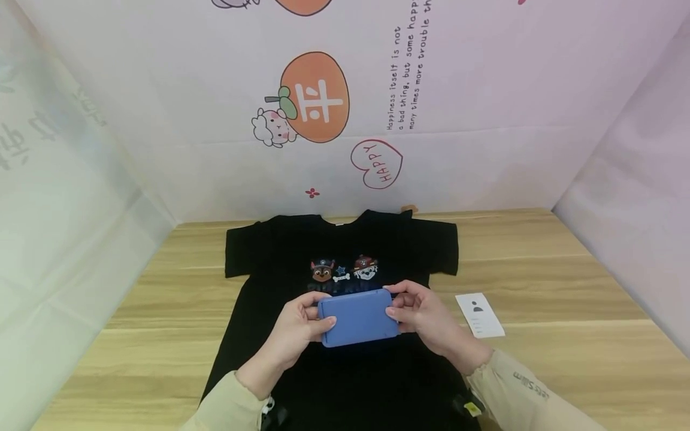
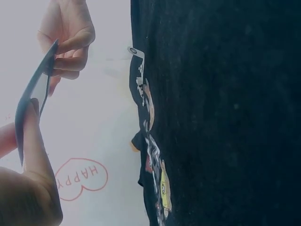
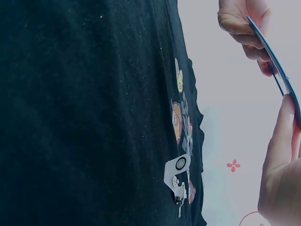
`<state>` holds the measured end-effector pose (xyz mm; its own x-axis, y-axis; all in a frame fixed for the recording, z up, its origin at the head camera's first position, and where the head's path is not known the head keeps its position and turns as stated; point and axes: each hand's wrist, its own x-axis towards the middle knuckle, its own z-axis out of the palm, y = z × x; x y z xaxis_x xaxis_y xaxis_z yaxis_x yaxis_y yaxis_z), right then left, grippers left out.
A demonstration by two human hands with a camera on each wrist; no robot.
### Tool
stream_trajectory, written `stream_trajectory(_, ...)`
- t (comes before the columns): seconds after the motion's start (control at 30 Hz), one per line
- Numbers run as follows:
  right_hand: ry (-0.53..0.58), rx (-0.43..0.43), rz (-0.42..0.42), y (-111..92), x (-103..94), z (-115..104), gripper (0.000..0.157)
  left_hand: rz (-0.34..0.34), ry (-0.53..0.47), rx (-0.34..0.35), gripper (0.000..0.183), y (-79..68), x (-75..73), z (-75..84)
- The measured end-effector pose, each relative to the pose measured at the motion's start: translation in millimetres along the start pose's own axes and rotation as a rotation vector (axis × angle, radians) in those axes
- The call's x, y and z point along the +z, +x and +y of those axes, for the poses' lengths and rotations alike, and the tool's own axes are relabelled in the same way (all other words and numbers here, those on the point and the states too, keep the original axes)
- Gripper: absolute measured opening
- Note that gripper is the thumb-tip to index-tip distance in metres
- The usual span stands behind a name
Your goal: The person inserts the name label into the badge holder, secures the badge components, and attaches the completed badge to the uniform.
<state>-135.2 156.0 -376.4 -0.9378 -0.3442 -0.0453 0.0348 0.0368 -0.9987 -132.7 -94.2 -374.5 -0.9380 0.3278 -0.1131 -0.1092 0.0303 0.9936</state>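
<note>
Both my hands hold a flat blue rectangle with rounded corners [image 1: 358, 320], one at each short end. My left hand [image 1: 293, 326] pinches its left end, thumb on the near face and fingers behind. At the right end, my right hand [image 1: 423, 314] grips it likewise with the fingers curled. Seen edge-on in the left wrist view, the blue thing [image 2: 30, 94] is thin, with a narrow gap between two layers. Its kind cannot be told. Below it a black T-shirt [image 1: 345, 383] with cartoon dog prints lies spread out, neck facing away.
On the wood-grain table [image 1: 550, 269], right of the shirt, lies a small white card [image 1: 480, 314] with a dark figure printed on it. A white printed cloth [image 1: 215, 167] hangs behind the table, and pale cloth walls flank both sides.
</note>
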Motion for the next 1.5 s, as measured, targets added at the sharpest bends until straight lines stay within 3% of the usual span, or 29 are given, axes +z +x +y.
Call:
stream_trajectory(1.0,0.070,0.040,0.031,-1,10.4,3,0.041,0.080,0.071,-0.017,0.031,-0.7,-5.1,-2.0)
stream_trajectory(1.17,0.055,0.053,0.058,-1,11.1,4,0.042,0.051,0.062,-0.031,0.032,-0.2,-8.1,-2.2)
stream_trajectory(1.5,0.011,0.081,0.093,-2,4.5,6,0.045,-0.074,-0.002,-0.002,0.037,-2.6,-13.3,-0.1)
